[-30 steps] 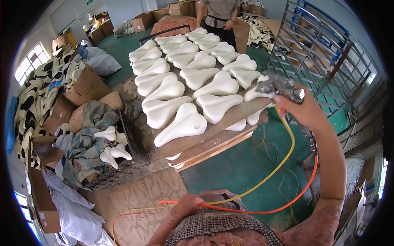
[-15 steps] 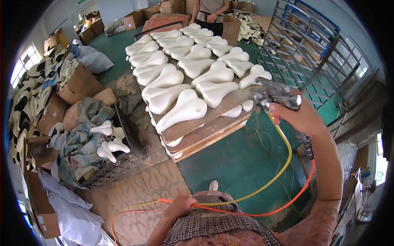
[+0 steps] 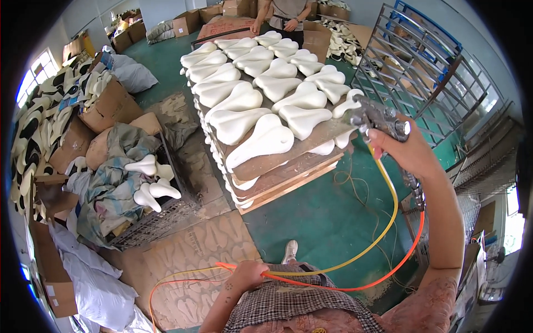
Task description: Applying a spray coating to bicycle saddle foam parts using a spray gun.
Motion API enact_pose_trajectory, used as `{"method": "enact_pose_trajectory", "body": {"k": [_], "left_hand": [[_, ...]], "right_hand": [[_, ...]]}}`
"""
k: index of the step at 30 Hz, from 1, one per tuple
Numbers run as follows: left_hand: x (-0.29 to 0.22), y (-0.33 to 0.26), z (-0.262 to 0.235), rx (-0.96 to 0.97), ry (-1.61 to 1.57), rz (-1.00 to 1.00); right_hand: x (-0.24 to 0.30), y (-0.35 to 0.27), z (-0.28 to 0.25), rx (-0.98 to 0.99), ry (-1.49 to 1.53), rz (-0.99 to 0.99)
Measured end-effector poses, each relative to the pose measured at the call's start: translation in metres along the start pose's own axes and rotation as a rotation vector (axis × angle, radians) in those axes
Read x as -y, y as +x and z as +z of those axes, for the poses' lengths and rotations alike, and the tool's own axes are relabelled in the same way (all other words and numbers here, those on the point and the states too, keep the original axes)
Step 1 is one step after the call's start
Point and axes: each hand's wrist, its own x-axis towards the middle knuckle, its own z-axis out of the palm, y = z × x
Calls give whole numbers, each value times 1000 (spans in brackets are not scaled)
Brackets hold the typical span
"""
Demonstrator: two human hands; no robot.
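My right hand is wrapped round a metal spray gun, held up beside the near right corner of a stack of boards. White bicycle saddle pads lie in rows on the top board. The gun's nozzle points left, close to the pad at that corner. A yellow hose and an orange hose hang from the gun and run across my front. Low down at my waist, my left hand is closed round both hoses.
A black crate with cloth and several white pads stands left of the stack. Cardboard boxes and piled pads line the left side. A metal rack stands at the far right. Another person stands behind the stack.
The stack has shifted slightly right and up in view, and my shoe shows more. My right hand with the spray gun has moved slightly right. Both hands keep their grips.
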Motion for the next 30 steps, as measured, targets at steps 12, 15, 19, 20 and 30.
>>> {"method": "enact_pose_trajectory", "body": {"k": [12,15,19,20,30], "left_hand": [[20,-21,11,-152,-30,-21],[23,-25,9,-187,-57,-38],[25,-22,13,-185,-67,-72],[25,-20,13,-187,-68,-69],[4,21,-2,-129,-31,-125]], "right_hand": [[61,-14,61,350,101,-66],[50,-10,46,171,-31,71],[35,-6,19,109,-125,28],[32,-9,19,120,-48,67],[27,3,30,324,41,2]]}}
